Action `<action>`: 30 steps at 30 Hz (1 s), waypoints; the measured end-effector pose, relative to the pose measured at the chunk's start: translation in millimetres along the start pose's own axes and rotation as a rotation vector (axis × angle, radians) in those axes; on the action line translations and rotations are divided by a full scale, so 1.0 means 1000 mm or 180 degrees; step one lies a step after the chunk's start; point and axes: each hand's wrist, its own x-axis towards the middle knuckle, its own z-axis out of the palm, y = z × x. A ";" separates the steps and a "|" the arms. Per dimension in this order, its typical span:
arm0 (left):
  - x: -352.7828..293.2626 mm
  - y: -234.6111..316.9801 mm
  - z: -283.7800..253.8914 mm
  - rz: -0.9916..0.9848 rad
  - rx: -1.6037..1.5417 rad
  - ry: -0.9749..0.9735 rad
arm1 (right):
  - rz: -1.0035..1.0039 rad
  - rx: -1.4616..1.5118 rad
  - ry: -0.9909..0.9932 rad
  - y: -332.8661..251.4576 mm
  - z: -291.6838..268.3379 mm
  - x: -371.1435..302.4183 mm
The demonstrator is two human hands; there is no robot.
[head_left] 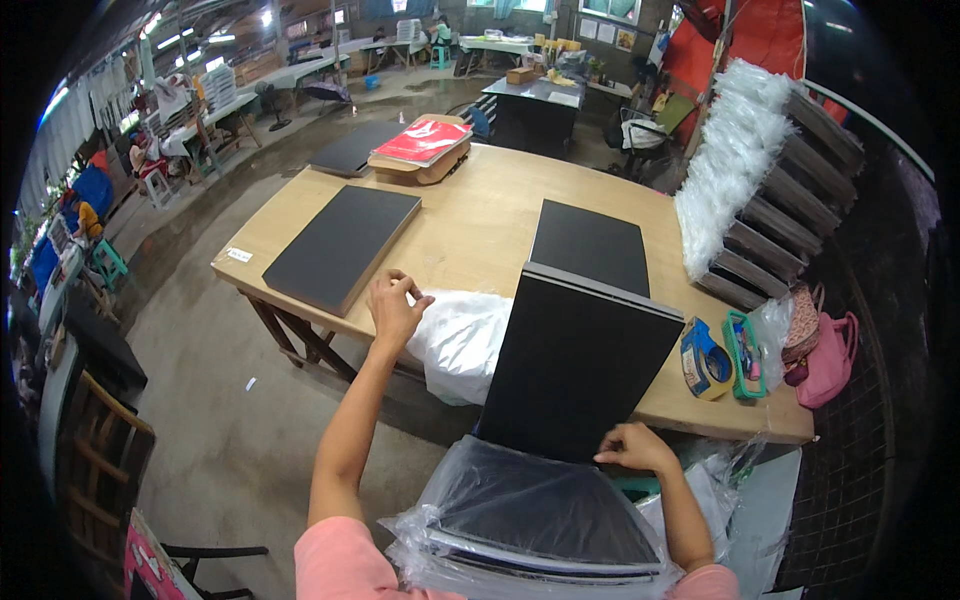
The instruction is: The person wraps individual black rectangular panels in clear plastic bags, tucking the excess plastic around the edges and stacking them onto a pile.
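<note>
A black rectangular board (580, 370) stands tilted in front of me, its pale upper edge against the table. Its lower end meets a stack of black boards in clear plastic wrap (545, 505) close to my body. My right hand (638, 447) is curled in a pinch at the board's lower right edge; whatever is between the fingers is too small to make out. Above the table's near edge, my left hand (397, 308) has its fingers bent toward the thumb, beside white plastic sheeting (460, 340). A thick black board (345, 245) lies flat just beyond that hand.
Another black board (590, 240) lies on the wooden table (480, 190). A red packet (425, 143) rests on a cardboard box at the far left. Tape (707, 362) and a green basket (743, 355) sit at right, near a tall wrapped stack (740, 150) and a pink bag (828, 360).
</note>
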 end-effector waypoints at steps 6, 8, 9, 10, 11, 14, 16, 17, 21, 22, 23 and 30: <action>0.022 0.015 0.012 -0.0404 -0.2568 -0.0750 | -0.1892 0.0371 0.1385 -0.171 -0.088 0.137; 0.018 0.034 0.007 -0.0610 -0.2750 -0.0601 | -0.1926 -0.0417 0.1510 -0.174 -0.084 0.212; 0.014 0.031 0.012 -0.0488 -0.2649 -0.0391 | -0.1353 -0.0937 0.1103 -0.178 -0.077 0.247; 0.009 0.027 0.013 -0.0556 -0.2666 -0.0372 | -0.0999 -0.1107 0.0749 -0.183 -0.071 0.268; 0.007 0.025 0.014 -0.0609 -0.2684 -0.0344 | -0.0647 -0.1277 0.0408 -0.187 -0.068 0.283; -0.001 0.017 0.019 -0.0836 -0.2669 -0.0271 | -0.0834 -0.1282 0.1093 -0.183 -0.063 0.301; 0.000 0.011 0.021 -0.0852 -0.2436 -0.0404 | -0.0984 -0.1283 0.1540 -0.180 -0.065 0.302; 0.001 0.008 0.023 -0.0830 -0.2290 -0.0452 | -0.0914 -0.1341 0.1608 -0.180 -0.068 0.301; 0.005 -0.018 0.053 -0.0260 -0.2611 -0.0107 | -0.1024 -0.1302 0.1743 -0.186 -0.065 0.304; 0.002 -0.029 0.065 -0.0010 -0.2901 0.0111 | -0.1086 -0.1261 0.1706 -0.190 -0.063 0.307; -0.005 -0.028 0.067 -0.1789 -0.5141 -0.1083 | -0.1125 -0.1206 0.1674 -0.191 -0.061 0.308; 0.010 0.004 -0.047 0.0540 -0.2879 -0.5183 | -0.2572 -0.0302 -0.1004 -0.189 -0.056 0.275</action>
